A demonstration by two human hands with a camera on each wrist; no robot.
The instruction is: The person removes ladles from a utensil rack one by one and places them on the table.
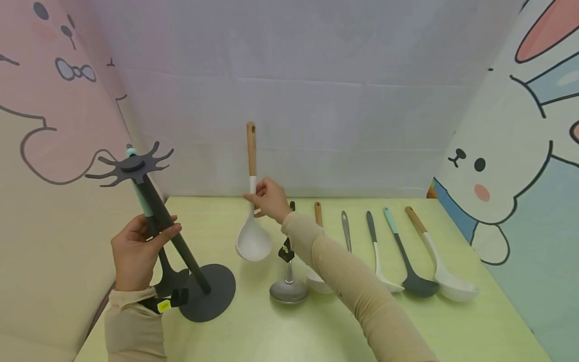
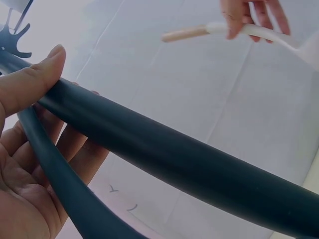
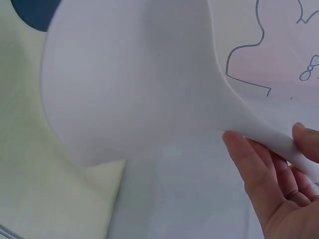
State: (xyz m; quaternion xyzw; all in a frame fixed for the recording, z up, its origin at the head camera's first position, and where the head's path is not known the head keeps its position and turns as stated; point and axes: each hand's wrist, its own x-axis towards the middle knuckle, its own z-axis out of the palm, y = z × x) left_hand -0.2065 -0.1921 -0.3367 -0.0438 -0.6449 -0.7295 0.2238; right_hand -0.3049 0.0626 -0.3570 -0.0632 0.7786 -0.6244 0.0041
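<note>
My left hand (image 1: 135, 251) grips the dark pole of a utensil stand (image 1: 190, 259), which leans left over its round base. Hooks spread from its top. From it hangs a dark utensil with a mint handle (image 1: 143, 202), its shaft between palm and pole in the left wrist view; its head is partly hidden by my wrist. My right hand (image 1: 271, 200) pinches a white ladle (image 1: 253, 241) by its neck, between thumb and fingers. The ladle is upright, bowl down, wooden handle up, above the table and right of the stand. Its bowl fills much of the right wrist view.
Along the table (image 1: 253, 332) lie a metal ladle (image 1: 289, 291), a white wooden-handled utensil (image 1: 319, 284), a grey handle (image 1: 346, 229), a white utensil (image 1: 384, 281), a dark mint-handled ladle (image 1: 420, 286) and a white ladle (image 1: 457, 289). My right sleeve covers some. Fabric walls surround the table.
</note>
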